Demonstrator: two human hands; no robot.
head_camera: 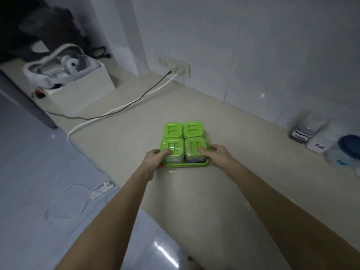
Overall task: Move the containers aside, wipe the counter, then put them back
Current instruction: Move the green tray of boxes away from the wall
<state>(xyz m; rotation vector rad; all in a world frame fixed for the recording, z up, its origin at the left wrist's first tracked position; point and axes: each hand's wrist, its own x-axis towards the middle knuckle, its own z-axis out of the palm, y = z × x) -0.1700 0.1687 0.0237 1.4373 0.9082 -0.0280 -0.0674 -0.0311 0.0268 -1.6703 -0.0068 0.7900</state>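
A green tray [187, 164] holds several small clear containers with green lids [192, 129] in a square block on the beige counter [136, 137]. My left hand [155, 158] grips the tray's near left corner, with its thumb on the near left lid. My right hand [216, 155] grips the near right corner, thumb on the near right lid. At the right, against the wall, stand other labelled containers: a dark-filled jar [303, 131], a white one marked "Salt" [319, 142] and a blue-lidded one [344, 151].
A white box [85, 88] full of gear stands at the counter's far left. A black cable and a white cable [124, 109] run across the counter from a wall socket [175, 65]. The counter's edge drops to a tiled floor with a power strip [103, 189].
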